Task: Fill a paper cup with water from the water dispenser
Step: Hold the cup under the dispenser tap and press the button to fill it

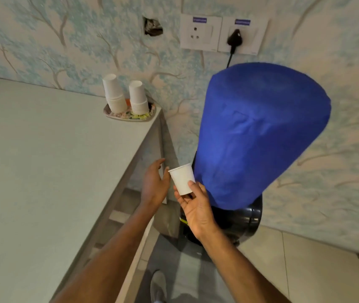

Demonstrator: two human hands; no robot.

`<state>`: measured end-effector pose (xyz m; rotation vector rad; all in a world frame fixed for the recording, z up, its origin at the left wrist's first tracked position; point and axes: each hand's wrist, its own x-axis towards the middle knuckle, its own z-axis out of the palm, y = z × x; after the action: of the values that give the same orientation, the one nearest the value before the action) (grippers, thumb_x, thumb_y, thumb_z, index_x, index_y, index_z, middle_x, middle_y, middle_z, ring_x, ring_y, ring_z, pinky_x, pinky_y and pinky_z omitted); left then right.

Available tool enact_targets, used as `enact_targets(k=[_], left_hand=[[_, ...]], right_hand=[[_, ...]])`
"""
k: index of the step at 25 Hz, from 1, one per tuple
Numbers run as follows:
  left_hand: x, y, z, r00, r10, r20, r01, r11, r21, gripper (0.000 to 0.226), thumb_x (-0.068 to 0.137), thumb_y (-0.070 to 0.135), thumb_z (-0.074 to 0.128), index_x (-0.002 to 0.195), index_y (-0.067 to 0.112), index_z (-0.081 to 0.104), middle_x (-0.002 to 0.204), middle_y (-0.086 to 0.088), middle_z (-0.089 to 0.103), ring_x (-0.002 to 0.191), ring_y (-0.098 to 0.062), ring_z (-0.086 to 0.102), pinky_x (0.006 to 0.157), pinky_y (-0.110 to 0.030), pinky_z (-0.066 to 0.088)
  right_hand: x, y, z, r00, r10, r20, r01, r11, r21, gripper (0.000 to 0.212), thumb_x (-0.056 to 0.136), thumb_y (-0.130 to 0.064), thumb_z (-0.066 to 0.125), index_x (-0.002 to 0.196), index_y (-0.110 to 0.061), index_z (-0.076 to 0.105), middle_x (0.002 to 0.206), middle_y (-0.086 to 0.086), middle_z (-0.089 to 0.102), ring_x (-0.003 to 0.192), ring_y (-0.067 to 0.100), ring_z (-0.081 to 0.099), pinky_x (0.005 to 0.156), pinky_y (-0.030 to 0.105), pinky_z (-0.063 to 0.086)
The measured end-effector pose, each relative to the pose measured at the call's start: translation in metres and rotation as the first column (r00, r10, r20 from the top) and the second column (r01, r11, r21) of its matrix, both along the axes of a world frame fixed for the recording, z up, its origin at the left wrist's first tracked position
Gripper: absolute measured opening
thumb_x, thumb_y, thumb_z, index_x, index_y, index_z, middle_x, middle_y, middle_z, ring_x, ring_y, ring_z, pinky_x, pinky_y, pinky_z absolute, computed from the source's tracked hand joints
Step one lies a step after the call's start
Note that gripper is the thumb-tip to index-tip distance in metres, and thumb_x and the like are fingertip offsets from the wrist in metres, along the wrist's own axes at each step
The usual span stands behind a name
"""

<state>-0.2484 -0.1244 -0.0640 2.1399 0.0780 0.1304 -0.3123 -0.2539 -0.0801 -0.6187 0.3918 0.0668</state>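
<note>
Head view showed your right hand [196, 206] pinching a white paper cup [182, 180] near its base, tilted, just beside the blue cover [259, 132] over the water dispenser [239, 224] bottle. Your left hand [154, 184] hung open beside the cup's rim, touching nothing. Embossed lettering on the cover and the blue labels [199, 19] above the wall sockets were too blurred to read. Two cup stacks [138, 97] stood on a tray [130, 115] on the table [43, 160].
</note>
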Motion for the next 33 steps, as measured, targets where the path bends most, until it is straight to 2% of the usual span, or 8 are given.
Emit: enact_targets(k=[5, 9, 11, 17, 21, 26, 31, 33], left_hand=[[-0.055, -0.025, -0.045, 0.996, -0.031, -0.087, 0.028, 0.999, -0.03, 0.043, 0.104, 0.02, 0.06, 0.147, 0.013, 0.056, 0.148, -0.007, 0.06, 0.137, -0.022, 0.057, 0.116, -0.042, 0.048], [-0.092, -0.038, -0.079, 0.984, -0.084, -0.156, 0.086, 0.996, 0.008, 0.042, 0.103, 0.023, 0.061, 0.145, 0.018, 0.057, 0.145, -0.002, 0.063, 0.134, -0.019, 0.059, 0.109, -0.033, 0.048], [-0.108, -0.041, -0.095, 0.973, -0.129, -0.192, 0.137, 0.99, 0.032, 0.041, 0.104, 0.026, 0.06, 0.144, 0.02, 0.057, 0.145, 0.002, 0.062, 0.134, -0.018, 0.058, 0.104, -0.028, 0.044], [-0.125, -0.041, -0.137, 0.934, -0.194, -0.299, 0.228, 0.97, 0.08, 0.051, 0.1, 0.037, 0.067, 0.147, 0.024, 0.056, 0.149, 0.002, 0.059, 0.129, -0.022, 0.062, 0.108, -0.04, 0.053], [-0.126, -0.038, -0.171, 0.921, -0.238, -0.309, 0.273, 0.959, 0.076, 0.049, 0.1, 0.032, 0.067, 0.147, 0.022, 0.056, 0.149, 0.002, 0.057, 0.127, -0.009, 0.056, 0.089, -0.005, 0.042], [-0.096, -0.037, -0.2, 0.975, -0.15, -0.161, 0.165, 0.983, 0.084, 0.058, 0.102, 0.025, 0.064, 0.155, 0.013, 0.045, 0.158, -0.006, 0.047, 0.147, -0.021, 0.043, 0.117, -0.023, 0.03], [-0.072, -0.044, -0.224, 0.969, -0.244, 0.049, 0.229, 0.95, 0.215, 0.062, 0.103, 0.027, 0.058, 0.16, 0.019, 0.036, 0.171, -0.003, 0.024, 0.159, -0.019, 0.022, 0.114, -0.002, 0.009], [-0.071, -0.045, -0.234, 0.951, -0.29, 0.107, 0.262, 0.939, 0.223, 0.062, 0.103, 0.022, 0.059, 0.161, 0.018, 0.036, 0.172, -0.004, 0.019, 0.159, -0.021, 0.021, 0.118, -0.009, 0.014]], right_hand=[[-0.073, -0.028, -0.049, 0.995, 0.023, -0.092, -0.026, 0.999, -0.034, 0.032, 0.091, -0.006, 0.069, 0.12, -0.006, 0.054, 0.135, 0.026, 0.064, 0.118, 0.039, 0.068, 0.089, 0.041, 0.062], [-0.111, -0.044, -0.084, 0.986, 0.057, -0.156, -0.091, 0.972, -0.216, 0.035, 0.098, 0.002, 0.062, 0.13, -0.004, 0.049, 0.136, 0.021, 0.062, 0.12, 0.036, 0.066, 0.093, 0.046, 0.061], [-0.126, -0.051, -0.099, 0.979, 0.115, -0.171, -0.168, 0.927, -0.337, 0.045, 0.096, 0.002, 0.065, 0.137, -0.009, 0.05, 0.134, 0.017, 0.065, 0.122, 0.033, 0.066, 0.093, 0.044, 0.062], [-0.147, -0.066, -0.148, 0.924, 0.173, -0.341, -0.365, 0.665, -0.652, 0.066, 0.085, -0.009, 0.083, 0.141, -0.018, 0.049, 0.137, 0.007, 0.064, 0.124, 0.023, 0.063, 0.103, 0.048, 0.056], [-0.156, -0.067, -0.196, 0.907, 0.093, -0.411, -0.386, 0.578, -0.719, 0.071, 0.081, -0.018, 0.088, 0.141, -0.019, 0.049, 0.135, 0.005, 0.06, 0.122, 0.024, 0.06, 0.097, 0.047, 0.059], [-0.153, -0.068, -0.276, 0.886, -0.11, -0.45, -0.324, 0.546, -0.773, 0.071, 0.074, -0.003, 0.087, 0.136, -0.008, 0.051, 0.129, 0.015, 0.062, 0.116, 0.032, 0.063, 0.091, 0.048, 0.06], [-0.142, -0.075, -0.354, 0.878, -0.204, -0.434, -0.305, 0.46, -0.834, 0.074, 0.068, -0.012, 0.088, 0.13, -0.023, 0.048, 0.122, 0.004, 0.06, 0.112, 0.024, 0.061, 0.092, 0.048, 0.059], [-0.133, -0.079, -0.377, 0.891, -0.203, -0.406, -0.288, 0.439, -0.851, 0.074, 0.068, -0.012, 0.088, 0.126, -0.032, 0.047, 0.118, -0.005, 0.06, 0.107, 0.016, 0.06, 0.088, 0.04, 0.06]])
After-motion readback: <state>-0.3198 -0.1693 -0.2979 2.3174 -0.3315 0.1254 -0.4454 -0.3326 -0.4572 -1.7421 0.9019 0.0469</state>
